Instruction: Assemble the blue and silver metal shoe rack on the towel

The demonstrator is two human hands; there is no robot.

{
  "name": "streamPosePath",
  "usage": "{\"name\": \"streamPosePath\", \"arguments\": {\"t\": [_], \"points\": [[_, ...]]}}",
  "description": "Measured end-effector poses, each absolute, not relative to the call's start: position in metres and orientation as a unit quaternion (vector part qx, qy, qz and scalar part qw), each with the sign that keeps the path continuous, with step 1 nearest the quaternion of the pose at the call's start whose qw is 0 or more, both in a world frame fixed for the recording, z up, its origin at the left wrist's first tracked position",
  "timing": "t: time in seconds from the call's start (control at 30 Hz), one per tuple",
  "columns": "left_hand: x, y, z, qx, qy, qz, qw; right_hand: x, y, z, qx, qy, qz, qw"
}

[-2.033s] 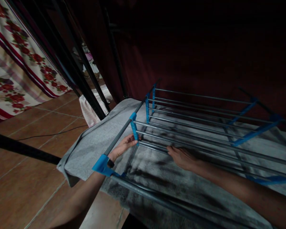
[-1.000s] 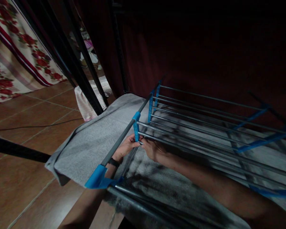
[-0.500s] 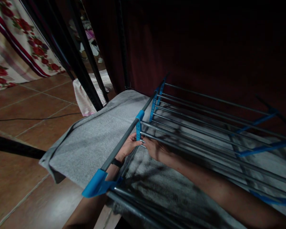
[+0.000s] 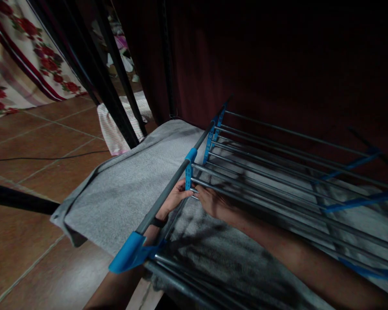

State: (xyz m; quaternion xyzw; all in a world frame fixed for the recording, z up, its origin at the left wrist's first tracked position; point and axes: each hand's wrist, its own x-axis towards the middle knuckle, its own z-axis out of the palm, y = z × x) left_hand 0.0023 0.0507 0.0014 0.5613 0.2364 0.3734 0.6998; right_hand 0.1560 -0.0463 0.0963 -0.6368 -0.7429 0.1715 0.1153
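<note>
A rack of grey metal rods [image 4: 278,172] with blue plastic joints lies over a grey fleece blanket [image 4: 129,189]. My left hand [image 4: 174,199] reaches under the grey side tube and grips the lower end of a blue bracket [image 4: 189,172]. My right hand [image 4: 211,202] comes in from the right beneath the rods and pinches the end of a thin rod [image 4: 195,196] right beside that bracket. Both hands nearly touch. A dark band sits on my left wrist.
A blue corner joint [image 4: 129,257] juts out at the near left. Black metal posts [image 4: 116,86] rise at the back left by a striped cloth [image 4: 113,129]. Tiled floor [image 4: 35,172], a floral curtain [image 4: 29,56] and a dark red curtain surround the rack.
My right hand slid left along the rods from the middle to the blue bracket and closed on a rod end. My left hand kept its hold. The view shifted slightly.
</note>
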Motion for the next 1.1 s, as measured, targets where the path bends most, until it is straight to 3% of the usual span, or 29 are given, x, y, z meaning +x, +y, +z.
{"name": "streamPosePath", "arguments": {"t": [0.43, 1.1], "points": [[0.004, 0.048, -0.005, 0.600, 0.248, 0.401, 0.647, 0.161, -0.039, 0.083, -0.589, -0.733, 0.252, 0.228], [0.002, 0.038, -0.009, 0.729, 0.289, 0.395, 0.478, 0.166, -0.030, 0.078, -0.597, -0.713, 0.292, 0.224]]}}
